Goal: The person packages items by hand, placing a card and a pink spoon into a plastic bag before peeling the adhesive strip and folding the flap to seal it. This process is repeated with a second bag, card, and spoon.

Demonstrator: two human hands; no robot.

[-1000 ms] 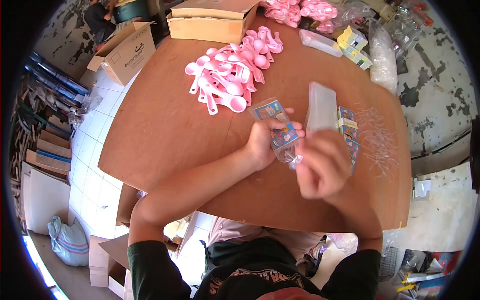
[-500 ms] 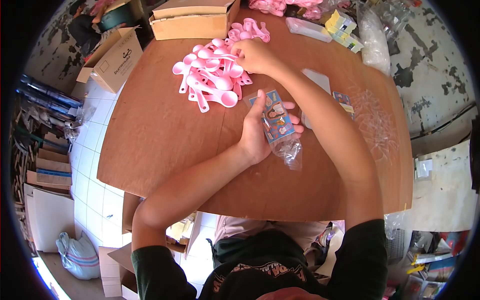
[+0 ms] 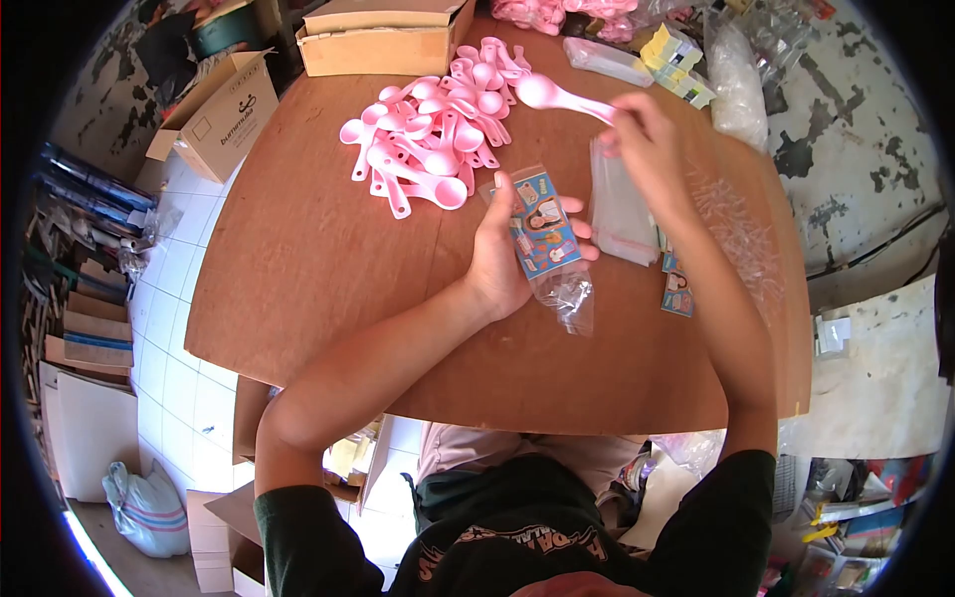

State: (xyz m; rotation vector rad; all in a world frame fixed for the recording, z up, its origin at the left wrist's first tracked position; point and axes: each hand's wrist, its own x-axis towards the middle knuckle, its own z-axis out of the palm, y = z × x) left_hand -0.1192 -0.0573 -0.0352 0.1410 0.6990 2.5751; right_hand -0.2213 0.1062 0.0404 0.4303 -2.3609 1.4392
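Observation:
My left hand (image 3: 502, 254) grips a clear plastic bag with a blue printed card (image 3: 545, 227) in it, the thumb over its left edge and fingertips showing at its right. The bag's crumpled clear end (image 3: 569, 300) hangs toward me. In my right hand (image 3: 642, 139) a pink measuring spoon (image 3: 557, 95) is pinched by its handle, bowl pointing left. A heap of pink measuring spoons (image 3: 428, 139) lies just left of it on the table. Under my right hand lies a stack of clear plastic bags (image 3: 622, 214), with more printed cards (image 3: 677, 289) beside it, partly behind my forearm.
A cardboard box (image 3: 383, 45) stands at the table's far edge. Loose clear strips (image 3: 741, 239) are scattered at the right. Yellow-and-white packs (image 3: 679, 62) and a clear plastic roll (image 3: 739, 95) lie far right. Another person (image 3: 169, 50) is at the far left.
My right hand has left the spoon heap and moved right, bringing a pink measuring spoon with it. My left hand stays with the bag and card, nearly still.

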